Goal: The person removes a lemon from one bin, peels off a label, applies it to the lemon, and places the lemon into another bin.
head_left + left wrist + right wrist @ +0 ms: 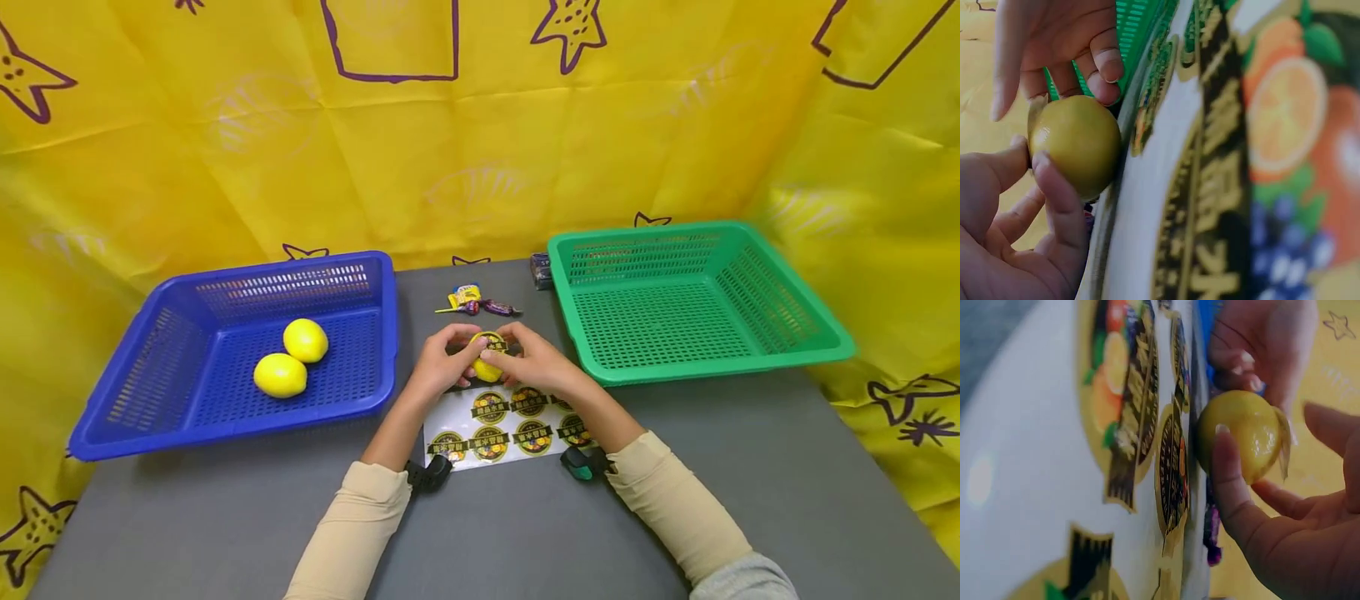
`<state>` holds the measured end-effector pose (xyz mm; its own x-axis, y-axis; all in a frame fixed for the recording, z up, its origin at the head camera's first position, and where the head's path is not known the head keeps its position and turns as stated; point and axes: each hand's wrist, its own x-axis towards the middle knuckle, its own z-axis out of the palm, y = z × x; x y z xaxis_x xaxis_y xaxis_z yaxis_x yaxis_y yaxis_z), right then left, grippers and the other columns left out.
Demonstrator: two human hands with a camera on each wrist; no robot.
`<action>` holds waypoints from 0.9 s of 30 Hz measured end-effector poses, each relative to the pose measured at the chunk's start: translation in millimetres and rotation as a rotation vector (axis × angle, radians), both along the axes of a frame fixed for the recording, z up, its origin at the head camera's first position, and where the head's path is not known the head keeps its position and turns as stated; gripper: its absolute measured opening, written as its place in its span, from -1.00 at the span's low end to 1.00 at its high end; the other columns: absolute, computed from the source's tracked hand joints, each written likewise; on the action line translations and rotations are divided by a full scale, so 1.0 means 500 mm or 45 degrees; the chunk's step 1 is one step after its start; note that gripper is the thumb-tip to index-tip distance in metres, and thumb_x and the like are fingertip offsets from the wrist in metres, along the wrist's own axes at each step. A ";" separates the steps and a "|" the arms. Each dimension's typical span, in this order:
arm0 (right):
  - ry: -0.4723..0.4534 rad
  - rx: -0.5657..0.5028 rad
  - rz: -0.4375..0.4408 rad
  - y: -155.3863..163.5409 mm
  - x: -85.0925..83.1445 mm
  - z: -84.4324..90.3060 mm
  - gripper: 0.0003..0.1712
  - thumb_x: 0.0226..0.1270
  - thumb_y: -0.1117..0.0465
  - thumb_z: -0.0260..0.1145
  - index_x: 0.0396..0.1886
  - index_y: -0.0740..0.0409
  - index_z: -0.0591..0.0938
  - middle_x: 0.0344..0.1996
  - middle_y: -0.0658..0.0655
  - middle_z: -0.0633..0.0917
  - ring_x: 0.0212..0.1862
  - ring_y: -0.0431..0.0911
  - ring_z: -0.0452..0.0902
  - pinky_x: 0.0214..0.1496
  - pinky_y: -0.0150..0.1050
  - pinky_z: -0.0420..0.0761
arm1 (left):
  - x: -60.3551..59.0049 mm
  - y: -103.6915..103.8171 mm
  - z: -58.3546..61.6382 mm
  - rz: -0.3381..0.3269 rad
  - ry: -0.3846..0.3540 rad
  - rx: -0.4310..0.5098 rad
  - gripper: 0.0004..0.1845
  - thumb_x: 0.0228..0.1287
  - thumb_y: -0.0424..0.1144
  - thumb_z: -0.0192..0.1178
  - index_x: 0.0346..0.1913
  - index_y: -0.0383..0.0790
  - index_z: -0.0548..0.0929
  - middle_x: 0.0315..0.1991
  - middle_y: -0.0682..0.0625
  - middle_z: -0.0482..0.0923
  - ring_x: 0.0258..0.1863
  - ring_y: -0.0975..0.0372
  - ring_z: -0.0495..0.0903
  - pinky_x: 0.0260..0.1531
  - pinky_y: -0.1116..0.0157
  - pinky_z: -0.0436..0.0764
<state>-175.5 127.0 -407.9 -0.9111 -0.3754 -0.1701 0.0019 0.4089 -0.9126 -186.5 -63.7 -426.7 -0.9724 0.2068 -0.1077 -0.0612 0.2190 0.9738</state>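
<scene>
Both hands meet over the sticker sheet (495, 429) at the table's middle, with a yellow lemon (486, 360) between them. My left hand (450, 354) pinches the lemon (1075, 144) between thumb and fingers (1054, 187). My right hand (525, 354) holds it from the other side, thumb (1225, 469) lying along its skin. A round sticker (491, 340) sits on top of the lemon, and one edge (1284, 444) stands off the skin. The sheet (1210, 187) carries several round fruit-print stickers.
A blue basket (180, 400) on the left holds two lemons (305, 340) (280, 375). The green basket (810, 346) on the right has nothing in it. Candy wrappers (476, 302) and a small dark box (540, 271) lie behind the hands. Yellow cloth hangs behind the grey table (750, 467).
</scene>
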 end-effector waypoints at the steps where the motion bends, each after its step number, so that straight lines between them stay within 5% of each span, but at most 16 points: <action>1: -0.060 -0.072 -0.008 -0.004 -0.002 -0.003 -0.36 0.49 -0.02 0.26 0.35 0.25 0.33 0.11 0.38 0.49 -0.37 0.07 0.65 -0.35 -0.11 0.68 | 0.002 -0.004 -0.004 -0.002 -0.042 0.040 -0.55 0.41 -0.12 0.28 0.27 -0.22 0.56 -0.01 -0.21 0.58 -0.59 0.20 0.58 -0.62 0.33 0.61; 9: -0.244 -0.360 -0.125 -0.010 -0.023 -0.031 -0.55 0.57 0.14 0.15 0.29 0.26 0.33 -0.22 0.31 0.53 -0.55 -0.04 0.54 -0.52 -0.27 0.60 | 0.002 -0.010 -0.020 -0.078 -0.194 0.300 -0.55 0.52 -0.20 0.14 0.38 -0.24 0.47 0.06 -0.26 0.60 -0.62 0.23 0.62 -0.47 0.23 0.72; 19: -0.337 -0.510 -0.186 -0.010 -0.030 -0.029 -0.65 0.55 0.33 0.13 0.24 0.33 0.39 -0.23 0.29 0.50 -0.58 -0.07 0.52 -0.53 -0.33 0.59 | 0.009 -0.010 -0.013 0.014 -0.301 0.393 -0.59 0.56 -0.34 0.02 0.38 -0.14 0.51 0.13 -0.24 0.58 -0.60 0.22 0.60 -0.37 0.20 0.73; 27: -0.376 -0.597 -0.151 0.002 -0.025 -0.033 -0.57 0.53 0.47 0.05 0.34 0.34 0.38 -0.04 0.34 0.49 -0.48 -0.05 0.57 -0.44 -0.33 0.64 | 0.016 -0.011 -0.015 0.046 -0.282 0.378 -0.58 0.59 -0.42 -0.10 0.39 -0.21 0.49 0.18 -0.30 0.54 -0.60 0.20 0.61 -0.39 0.20 0.73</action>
<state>-187.9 128.1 -424.4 -0.8906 -0.3702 -0.2640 0.3061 -0.0587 -0.9502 -178.5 -69.3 -434.3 -0.9396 0.2263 -0.2567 -0.2800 -0.0771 0.9569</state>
